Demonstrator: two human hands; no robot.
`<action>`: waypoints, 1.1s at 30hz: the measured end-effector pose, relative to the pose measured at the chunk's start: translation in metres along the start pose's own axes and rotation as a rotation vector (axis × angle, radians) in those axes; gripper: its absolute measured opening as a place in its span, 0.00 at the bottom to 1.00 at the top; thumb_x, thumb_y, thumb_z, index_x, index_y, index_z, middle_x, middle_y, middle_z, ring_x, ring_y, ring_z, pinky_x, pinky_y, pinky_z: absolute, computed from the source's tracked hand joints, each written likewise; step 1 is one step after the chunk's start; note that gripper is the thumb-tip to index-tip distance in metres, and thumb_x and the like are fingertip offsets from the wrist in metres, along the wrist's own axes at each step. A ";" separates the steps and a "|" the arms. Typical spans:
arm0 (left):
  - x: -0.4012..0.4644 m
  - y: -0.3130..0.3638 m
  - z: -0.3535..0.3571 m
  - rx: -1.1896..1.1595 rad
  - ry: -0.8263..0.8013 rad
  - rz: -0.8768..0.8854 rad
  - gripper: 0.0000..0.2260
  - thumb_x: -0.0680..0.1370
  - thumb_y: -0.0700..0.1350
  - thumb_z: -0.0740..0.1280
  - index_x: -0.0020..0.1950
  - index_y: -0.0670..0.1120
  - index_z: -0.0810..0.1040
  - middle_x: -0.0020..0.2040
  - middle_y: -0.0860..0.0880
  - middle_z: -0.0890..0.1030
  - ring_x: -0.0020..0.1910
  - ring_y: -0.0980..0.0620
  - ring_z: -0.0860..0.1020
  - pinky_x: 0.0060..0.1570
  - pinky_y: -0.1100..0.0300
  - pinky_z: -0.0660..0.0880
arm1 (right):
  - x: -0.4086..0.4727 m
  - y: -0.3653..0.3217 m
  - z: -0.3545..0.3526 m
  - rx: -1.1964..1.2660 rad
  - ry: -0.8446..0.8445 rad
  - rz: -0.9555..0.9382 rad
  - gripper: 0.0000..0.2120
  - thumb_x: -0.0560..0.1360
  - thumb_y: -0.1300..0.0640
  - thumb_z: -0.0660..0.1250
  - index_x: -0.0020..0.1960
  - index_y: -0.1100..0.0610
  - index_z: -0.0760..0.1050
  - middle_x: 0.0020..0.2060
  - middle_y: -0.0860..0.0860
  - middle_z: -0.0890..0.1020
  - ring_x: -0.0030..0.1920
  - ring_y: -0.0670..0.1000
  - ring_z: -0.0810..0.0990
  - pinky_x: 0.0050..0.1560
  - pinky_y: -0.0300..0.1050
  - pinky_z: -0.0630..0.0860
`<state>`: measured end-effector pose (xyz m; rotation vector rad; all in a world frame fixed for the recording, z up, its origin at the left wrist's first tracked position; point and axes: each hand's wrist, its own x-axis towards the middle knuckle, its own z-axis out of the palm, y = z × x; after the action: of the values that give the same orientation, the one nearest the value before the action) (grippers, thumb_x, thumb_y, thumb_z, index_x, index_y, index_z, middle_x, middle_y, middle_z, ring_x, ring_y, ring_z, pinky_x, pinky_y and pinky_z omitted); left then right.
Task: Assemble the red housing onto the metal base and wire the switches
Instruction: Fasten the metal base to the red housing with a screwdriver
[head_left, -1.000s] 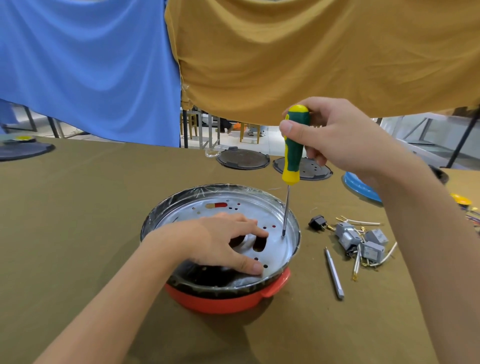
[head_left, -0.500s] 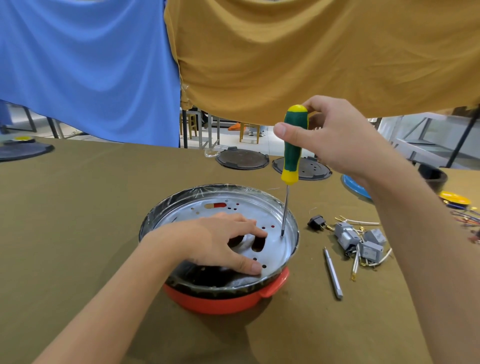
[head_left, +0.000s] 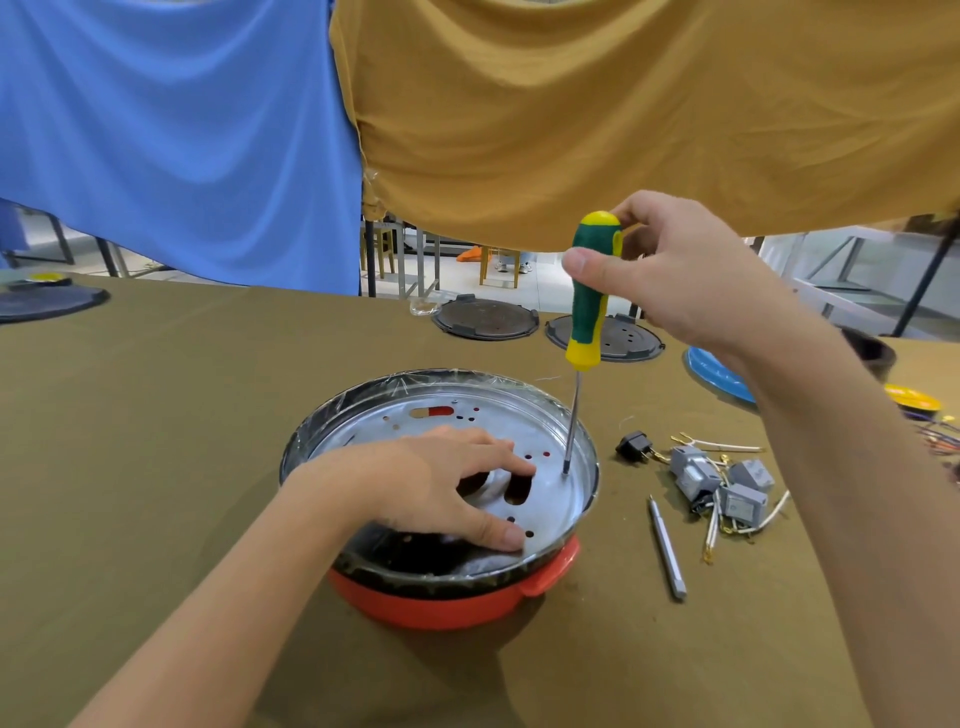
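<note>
red housing (head_left: 452, 603) sits near-centre on the desk (head_left: 156, 441) w/ the round metal base (head_left: 550, 493) seated on top, holes facing up. left hand (head_left: 431, 483) lies on the base, fingers spread & fairly straight, pressing down, thumb tip near the near-right edge. right hand (head_left: 675, 275) grips the green/yellow screwdriver (head_left: 589, 306) by its handle, fingers curled round it, tool about upright, tip touching the base at the right side by the rim. grey switches (head_left: 722, 486) w/ white wires lie in a bunch on the desk right of the housing, a black plug (head_left: 635, 446) just left of them, a loose metal bit (head_left: 667, 548) nearer. two dark round plates (head_left: 485, 318) at the far edge.
</note>
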<state>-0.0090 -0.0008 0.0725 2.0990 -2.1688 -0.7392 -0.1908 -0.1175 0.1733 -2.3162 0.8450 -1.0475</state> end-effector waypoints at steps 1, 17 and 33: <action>0.000 0.000 0.000 0.001 0.001 0.002 0.34 0.69 0.71 0.66 0.73 0.71 0.58 0.76 0.69 0.52 0.77 0.61 0.49 0.76 0.45 0.52 | 0.000 0.000 0.001 0.006 -0.007 -0.008 0.15 0.73 0.42 0.71 0.50 0.51 0.74 0.43 0.49 0.78 0.40 0.48 0.73 0.42 0.48 0.71; -0.017 -0.028 -0.026 -0.019 0.287 -0.060 0.25 0.72 0.69 0.65 0.68 0.65 0.70 0.73 0.64 0.65 0.72 0.60 0.63 0.68 0.58 0.63 | 0.004 0.011 0.037 0.252 0.105 -0.135 0.09 0.82 0.59 0.61 0.62 0.55 0.71 0.49 0.54 0.78 0.49 0.56 0.78 0.47 0.50 0.80; -0.014 -0.095 -0.037 -0.315 0.527 -0.142 0.24 0.82 0.35 0.57 0.66 0.63 0.76 0.66 0.56 0.77 0.64 0.58 0.73 0.64 0.57 0.69 | 0.010 0.022 0.043 0.353 0.204 -0.152 0.07 0.83 0.60 0.59 0.60 0.54 0.71 0.45 0.49 0.77 0.38 0.41 0.77 0.40 0.39 0.78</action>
<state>0.0942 0.0037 0.0759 2.0053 -1.5382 -0.4294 -0.1599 -0.1337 0.1388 -2.0225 0.5093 -1.3935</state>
